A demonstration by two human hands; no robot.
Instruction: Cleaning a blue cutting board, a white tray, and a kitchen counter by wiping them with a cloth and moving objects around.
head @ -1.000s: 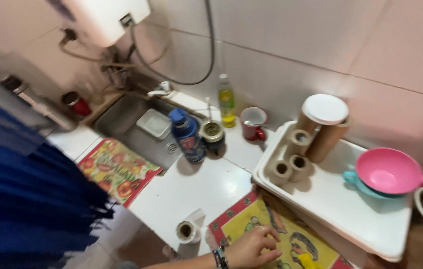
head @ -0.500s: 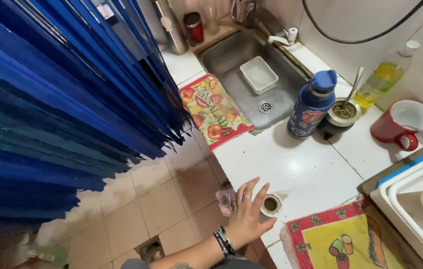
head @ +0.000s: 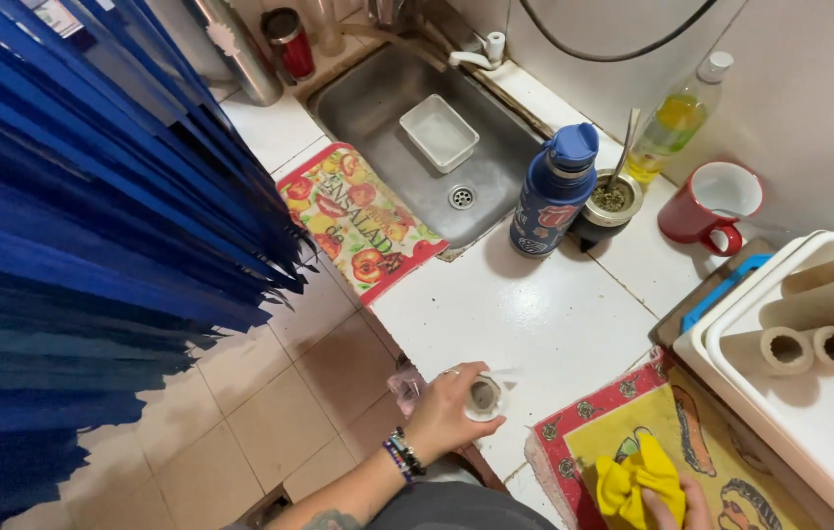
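1. Where the white surface (head: 535, 324) meets its near edge, a small tape roll (head: 483, 396) lies flat, its hollow core facing up.
2. The left hand (head: 446, 412) curls around the roll from the floor side, fingers closed on its rim and thumb at its near edge; a clear plastic scrap (head: 405, 385) sits against the back of that hand.
3. The right hand (head: 670, 508) shows only in part at the bottom edge, to the right of the roll and apart from it; its fingers are bunched on a yellow cloth (head: 633, 481).
4. The cloth rests on a red-bordered yellow mat (head: 613, 432) at the surface's near right corner, just beside the roll.
5. Right of the mat, a white tray (head: 809, 412) holds cardboard tubes (head: 809, 345) lying on their sides.
6. Farther back on the surface stand a blue bottle (head: 554, 196), a dark cup (head: 605, 204) with a metal straw touching its right side, a red mug (head: 711, 203) and a clear bottle (head: 674, 120) of yellow liquid by the wall.
7. Behind these, a steel sink (head: 417, 128) holds a white tub (head: 440, 132); a red fruit-patterned mat (head: 358, 221) lies over its near left corner.
8. A blue curtain (head: 74, 245) fills the left side, above a tiled floor (head: 260, 393).
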